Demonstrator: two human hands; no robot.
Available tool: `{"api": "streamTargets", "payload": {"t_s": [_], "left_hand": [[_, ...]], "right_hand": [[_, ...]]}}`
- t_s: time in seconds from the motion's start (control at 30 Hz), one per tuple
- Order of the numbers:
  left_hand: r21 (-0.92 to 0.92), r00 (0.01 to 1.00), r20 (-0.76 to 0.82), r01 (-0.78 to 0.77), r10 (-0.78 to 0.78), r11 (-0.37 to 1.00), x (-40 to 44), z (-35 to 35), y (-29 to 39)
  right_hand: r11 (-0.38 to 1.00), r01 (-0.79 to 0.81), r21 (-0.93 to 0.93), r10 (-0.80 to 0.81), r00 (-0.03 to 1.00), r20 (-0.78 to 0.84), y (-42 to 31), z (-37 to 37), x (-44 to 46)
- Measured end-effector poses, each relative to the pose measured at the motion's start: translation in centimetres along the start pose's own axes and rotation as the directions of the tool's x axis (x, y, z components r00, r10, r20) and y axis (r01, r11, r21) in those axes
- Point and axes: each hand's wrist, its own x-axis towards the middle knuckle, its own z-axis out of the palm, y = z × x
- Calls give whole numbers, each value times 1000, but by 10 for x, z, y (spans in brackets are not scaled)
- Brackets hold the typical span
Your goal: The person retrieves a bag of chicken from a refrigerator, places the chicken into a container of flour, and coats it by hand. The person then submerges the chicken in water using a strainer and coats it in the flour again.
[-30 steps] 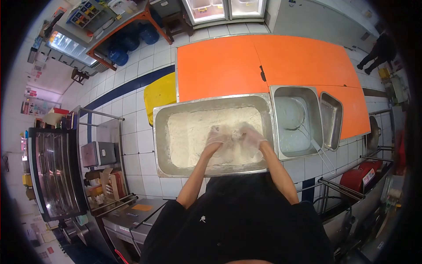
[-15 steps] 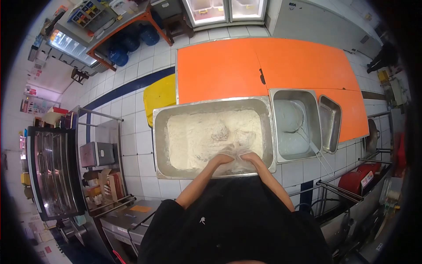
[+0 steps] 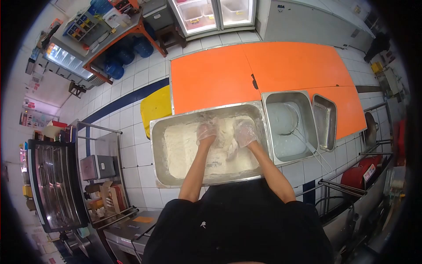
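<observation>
A deep steel tray (image 3: pixel 156 152) holds a bed of pale flour (image 3: pixel 180 147). Both my hands are inside it, in clear, flour-dusted plastic gloves. My left hand (image 3: pixel 206 132) reaches toward the far wall, its fingertips sunk in flour beside a coated lump (image 3: pixel 213 119). Whether those fingers grip anything is hidden. To the right, my right hand (image 3: pixel 245 133) lies over the flour with its fingers extended and loosely apart. Just below that hand rests an elongated flour-coated piece (image 3: pixel 231 152), its kind unclear under the coating.
Right of the tray stands a steel pan (image 3: pixel 268 114) of cloudy liquid with a wire-handled strainer (image 3: pixel 305 141) in it. A narrower steel pan (image 3: pixel 325 121) sits beyond. Behind is an orange tabletop (image 3: pixel 211 79); a yellow lid-like panel (image 3: pixel 154 108) is at left.
My hands have moved from together at the tray's near edge to farther in and apart, the left toward the far wall. The flour is disturbed and the coated pieces have shifted.
</observation>
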Motion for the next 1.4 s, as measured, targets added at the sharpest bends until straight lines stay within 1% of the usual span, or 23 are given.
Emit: {"api": "streamTargets", "payload": {"t_s": [0.1, 0.13, 0.17, 0.2, 0.23, 0.3, 0.43, 0.5, 0.57, 0.7, 0.73, 0.77, 0.8, 0.87, 0.9, 0.93, 1.0, 1.07, 1.17, 1.23, 1.27, 1.33, 1.4], "left_hand": [[-17, 996, 70, -45, 46, 999, -4, 38, -5], [-26, 994, 92, -58, 60, 998, -6, 44, -2], [24, 965, 113, -240, 236, 970, -10, 37, 10], [73, 903, 144, -417, 404, 906, -15, 28, 22], [71, 903, 144, -416, 404, 906, -23, 17, 31], [-410, 986, -5, -155, 168, 899, -50, -5, 46], [-550, 933, -7, -303, 359, 778, -87, -49, 114], [-539, 901, 378, 29, 211, 842, -95, -50, 122], [-588, 914, 316, -21, 253, 808, -101, -33, 118], [-673, 932, 71, -218, 355, 707, -111, 6, 89], [-452, 943, 202, -148, 262, 880, -101, -8, 89], [-188, 943, 304, -80, 135, 979, -86, -26, 82], [-199, 947, 289, -85, 142, 976, -72, -36, 68], [-106, 934, 304, -162, 187, 981, -35, -28, 27], [-54, 924, 320, -202, 208, 978, -26, -8, 7], [-4, 913, 336, -242, 229, 970, -17, 13, -13], [114, 813, 333, -538, 478, 835, -14, 45, -29], [110, 835, 329, -497, 440, 861, -25, 44, -16], [89, 859, 352, -426, 371, 901, -40, 35, -5], [172, 905, 409, -206, 121, 963, -40, 22, -6], [173, 903, 411, -214, 127, 961, -38, 15, -3], [154, 985, -35, -161, 168, 975, -47, -1, 3], [159, 976, 26, -219, 217, 963, -50, 3, 5]], "right_hand": [[964, 40, 263, -16, 996, -93, 2, -16, 13], [823, -120, 556, 152, 988, -11, -9, -49, 15], [577, -265, 772, 278, 953, 119, -14, -69, 18], [582, -261, 770, 271, 955, 119, -13, -53, 17], [-85, -175, 981, 340, 920, 194, -11, -17, 12], [-709, 32, 705, 354, 881, 315, -11, 2, -2], [-800, 66, 596, 294, 909, 295, -37, -76, -11], [-824, 46, 565, 255, 920, 297, -39, -77, -12], [-907, -140, 397, -6, 947, 321, -24, -64, -20], [-812, -126, 570, 163, 889, 428, -29, -85, -15], [-306, -435, 847, 250, 822, 512, -17, -85, -7], [300, -632, 714, 382, 766, 517, -7, -83, 0], [293, -636, 714, 387, 762, 519, -9, -92, 8], [900, -268, 345, 67, 865, 498, -19, -117, 13], [897, -277, 345, 75, 864, 498, -16, -93, 7], [955, -40, 296, -50, 955, 291, -11, -50, -1], [964, 190, 186, -208, 975, 83, -10, -29, -6], [973, 30, 227, -149, 837, 527, -14, -39, 7], [948, -77, 308, -130, 792, 597, -9, -14, -1], [906, -170, 387, -66, 848, 526, -5, -29, -14], [845, -241, 478, -1, 892, 452, -4, -38, -15], [788, -338, 515, 150, 916, 372, -6, -42, -11], [722, -416, 552, 287, 907, 307, -10, -49, -15]]}}
